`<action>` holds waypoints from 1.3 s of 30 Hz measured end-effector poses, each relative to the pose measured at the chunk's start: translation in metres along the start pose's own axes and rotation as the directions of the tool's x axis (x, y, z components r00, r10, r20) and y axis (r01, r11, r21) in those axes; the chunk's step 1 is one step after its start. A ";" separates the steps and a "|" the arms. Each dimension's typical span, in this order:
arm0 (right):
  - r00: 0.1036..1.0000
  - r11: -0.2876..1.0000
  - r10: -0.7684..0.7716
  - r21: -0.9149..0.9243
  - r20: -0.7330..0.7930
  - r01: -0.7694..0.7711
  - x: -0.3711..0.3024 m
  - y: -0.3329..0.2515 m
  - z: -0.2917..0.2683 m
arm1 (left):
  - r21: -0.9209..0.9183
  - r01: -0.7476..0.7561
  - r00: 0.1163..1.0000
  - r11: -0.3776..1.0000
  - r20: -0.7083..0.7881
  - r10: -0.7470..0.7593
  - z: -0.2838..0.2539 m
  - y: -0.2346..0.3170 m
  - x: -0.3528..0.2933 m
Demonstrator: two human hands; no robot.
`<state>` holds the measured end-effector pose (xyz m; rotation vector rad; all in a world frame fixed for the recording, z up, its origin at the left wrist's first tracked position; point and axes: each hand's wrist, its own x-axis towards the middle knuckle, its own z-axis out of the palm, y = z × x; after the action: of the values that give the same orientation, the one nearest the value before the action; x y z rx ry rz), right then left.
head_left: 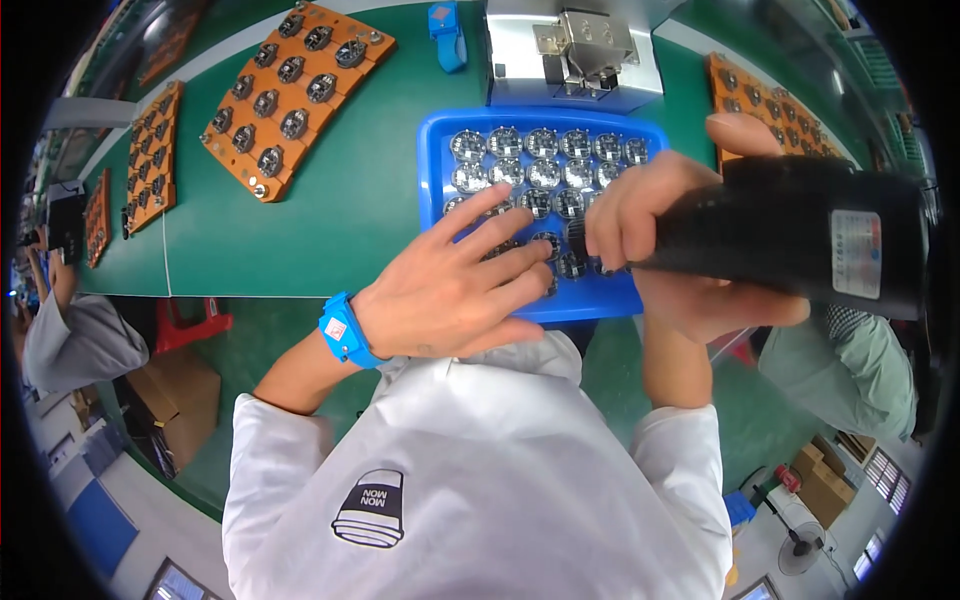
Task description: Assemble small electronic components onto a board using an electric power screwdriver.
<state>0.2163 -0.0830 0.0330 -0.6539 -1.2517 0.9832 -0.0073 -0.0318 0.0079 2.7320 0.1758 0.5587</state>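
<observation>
My left hand [455, 270], a blue band [347, 328] round its wrist, lies palm down over the near left part of a blue tray [590, 303]. Its fingers are spread and its tips rest among the round parts. In my right hand [655, 215] is a thick black handheld tool [760, 225] with a pale label; its narrow end points down at the tray's near right part. Rows of small round electronic modules [542, 173] with shiny faces fill the tray. Several of them are hidden under both hands, so I cannot tell whether the tool touches one.
Orange boards [285, 95] holding dark round modules lie on the green table [370, 200] to the left; another orange board [760, 105] is at the right. A metal-topped white machine [575, 60] stands behind the tray. A blue strap [448, 35] lies beside it. Other people sit left and right.
</observation>
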 end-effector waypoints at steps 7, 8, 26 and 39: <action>0.997 0.997 0.070 0.028 -0.011 -0.070 0.000 0.000 0.002 | 0.020 0.017 0.999 1.000 0.038 -0.018 0.000 0.000 -0.002; 0.997 0.997 0.071 0.029 -0.010 -0.071 0.000 0.000 0.002 | 0.012 0.019 0.999 1.000 0.033 -0.019 0.000 0.000 -0.002; 0.977 0.977 0.194 -0.076 -0.083 -0.200 0.011 -0.012 0.016 | -0.075 0.038 0.999 0.996 -0.032 -0.041 0.005 0.000 -0.001; 0.909 0.897 -0.410 0.210 0.070 0.389 0.086 -0.017 -0.030 | -0.015 0.029 0.999 0.999 0.035 -0.029 0.001 0.001 0.002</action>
<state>0.2511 -0.0117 0.0808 -0.1766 -1.3051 0.7878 -0.0050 -0.0324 0.0078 2.7180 0.2018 0.5027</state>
